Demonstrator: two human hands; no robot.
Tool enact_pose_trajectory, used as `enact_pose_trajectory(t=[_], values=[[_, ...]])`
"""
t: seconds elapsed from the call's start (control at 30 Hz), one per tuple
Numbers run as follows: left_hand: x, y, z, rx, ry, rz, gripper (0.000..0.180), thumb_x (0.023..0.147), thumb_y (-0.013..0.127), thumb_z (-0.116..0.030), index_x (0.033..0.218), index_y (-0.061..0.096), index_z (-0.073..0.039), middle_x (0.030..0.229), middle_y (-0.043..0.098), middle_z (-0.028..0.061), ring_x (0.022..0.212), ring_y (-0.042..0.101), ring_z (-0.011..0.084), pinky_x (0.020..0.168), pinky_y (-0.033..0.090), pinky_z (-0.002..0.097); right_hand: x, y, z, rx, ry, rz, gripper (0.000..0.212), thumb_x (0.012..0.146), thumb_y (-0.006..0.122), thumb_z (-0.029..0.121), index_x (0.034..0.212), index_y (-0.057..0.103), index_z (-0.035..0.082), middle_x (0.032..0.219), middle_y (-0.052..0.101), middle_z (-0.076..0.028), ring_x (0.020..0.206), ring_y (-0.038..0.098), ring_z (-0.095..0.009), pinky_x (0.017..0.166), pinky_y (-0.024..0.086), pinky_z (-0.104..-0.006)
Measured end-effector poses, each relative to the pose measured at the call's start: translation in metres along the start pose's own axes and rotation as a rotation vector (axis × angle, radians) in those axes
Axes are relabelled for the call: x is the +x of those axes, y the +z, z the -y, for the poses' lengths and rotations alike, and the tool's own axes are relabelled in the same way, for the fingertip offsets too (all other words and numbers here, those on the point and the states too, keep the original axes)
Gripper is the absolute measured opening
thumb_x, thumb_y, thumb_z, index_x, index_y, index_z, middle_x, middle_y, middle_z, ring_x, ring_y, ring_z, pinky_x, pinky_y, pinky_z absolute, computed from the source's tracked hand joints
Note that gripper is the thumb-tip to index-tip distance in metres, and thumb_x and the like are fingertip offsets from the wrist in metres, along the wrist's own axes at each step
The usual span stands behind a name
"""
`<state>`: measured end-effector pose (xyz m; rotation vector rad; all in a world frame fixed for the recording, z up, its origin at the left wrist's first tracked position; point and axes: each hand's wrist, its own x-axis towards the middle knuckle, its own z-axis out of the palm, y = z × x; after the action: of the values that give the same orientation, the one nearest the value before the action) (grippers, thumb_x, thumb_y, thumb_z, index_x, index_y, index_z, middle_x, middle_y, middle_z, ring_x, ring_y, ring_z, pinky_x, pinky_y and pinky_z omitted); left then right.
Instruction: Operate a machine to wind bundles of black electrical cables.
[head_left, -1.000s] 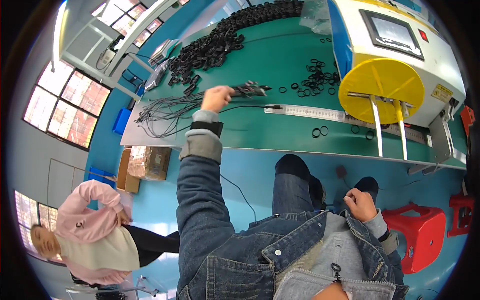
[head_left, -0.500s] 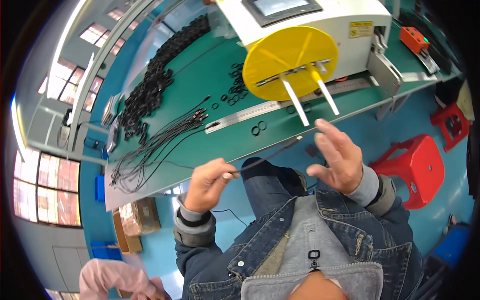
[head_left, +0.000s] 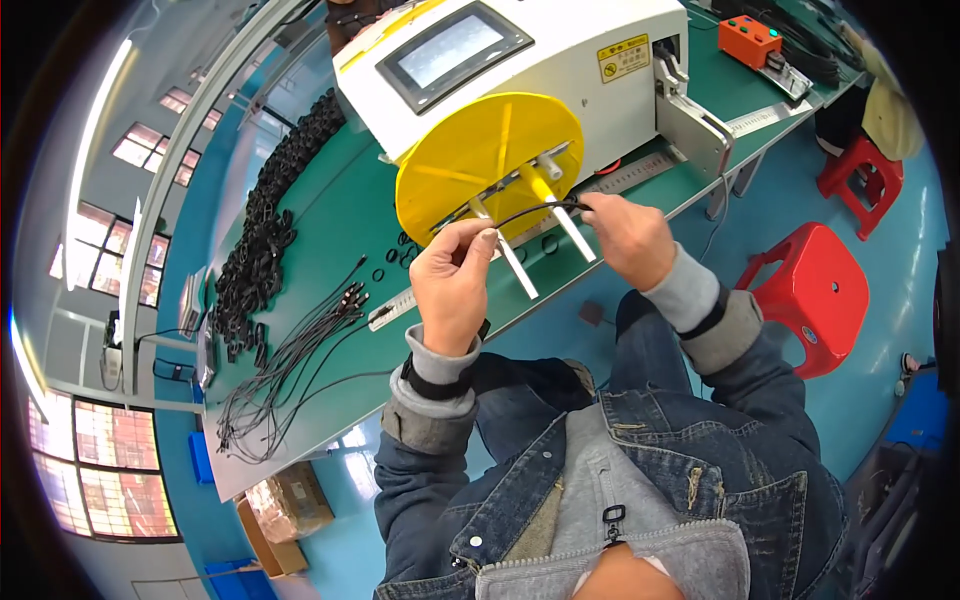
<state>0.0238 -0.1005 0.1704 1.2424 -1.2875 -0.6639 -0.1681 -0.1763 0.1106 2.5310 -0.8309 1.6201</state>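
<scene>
Our left hand (head_left: 452, 285) and right hand (head_left: 637, 242) pinch a black cable (head_left: 530, 209) before the white rods (head_left: 573, 237) of the yellow disc (head_left: 437, 180); a loose pinch, we judge, could let it snag there; it looks slim and gently bowed, its tip probably hidden by the right hand

Slim black cable (head_left: 527, 209) in a shallow arch between left fingers (head_left: 484, 243) and right fingers (head_left: 603, 214)
</scene>
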Motion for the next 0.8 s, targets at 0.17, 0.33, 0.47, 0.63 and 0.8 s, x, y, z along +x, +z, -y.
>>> enact_pose_trajectory(t=[0.17,0.33,0.47,0.63,0.8], values=[[0.01,0.005,0.013,0.018,0.024,-0.055,0.01,0.081,0.061,-0.003,0.088,0.063,0.004,0.071,0.059,0.0008,0.061,0.049,0.0043,0.056,0.04,0.0173,0.007,0.031,-0.013,-0.028,0.095,0.034,0.015,0.079,0.061,0.008,0.089,0.053,0.0,0.069,0.057,-0.013,0.058,0.059,-0.027,0.049,0.047,-0.0342],[0.016,0.009,0.014,-0.003,0.038,-0.06,0.01,0.081,0.062,-0.003,0.088,0.063,0.005,0.071,0.059,0.0009,0.061,0.049,0.0044,0.056,0.04,0.0177,0.016,0.043,-0.019,-0.119,0.188,0.065,0.015,0.081,0.06,0.013,0.086,0.052,0.002,0.06,0.053,-0.012,0.053,0.058,-0.028,0.047,0.046,-0.0346],[0.014,0.007,0.015,-0.055,-0.033,-0.084,0.01,0.081,0.062,-0.003,0.087,0.063,0.005,0.072,0.059,0.0009,0.062,0.048,0.0048,0.056,0.04,0.018,0.003,0.037,-0.02,-0.099,0.283,0.018,0.017,0.081,0.06,0.017,0.088,0.052,0.003,0.06,0.055,-0.013,0.053,0.058,-0.029,0.048,0.046,-0.0356],[0.003,0.004,0.024,0.043,0.074,-0.177,0.01,0.081,0.062,-0.003,0.088,0.063,0.004,0.072,0.058,0.0012,0.061,0.048,0.0059,0.055,0.04,0.0193,-0.057,0.014,-0.022,0.012,0.438,0.061,0.014,0.081,0.059,0.016,0.085,0.054,0.004,0.064,0.059,-0.014,0.055,0.058,-0.031,0.05,0.046,-0.0367],[-0.006,-0.004,0.025,0.175,0.233,-0.233,0.013,0.081,0.063,-0.005,0.091,0.064,0.003,0.071,0.058,0.0032,0.059,0.049,0.008,0.054,0.04,0.0211,-0.099,0.009,-0.002,0.13,0.493,0.212,0.01,0.079,0.058,0.012,0.079,0.056,0.003,0.062,0.057,-0.014,0.056,0.058,-0.031,0.05,0.045,-0.0367]])
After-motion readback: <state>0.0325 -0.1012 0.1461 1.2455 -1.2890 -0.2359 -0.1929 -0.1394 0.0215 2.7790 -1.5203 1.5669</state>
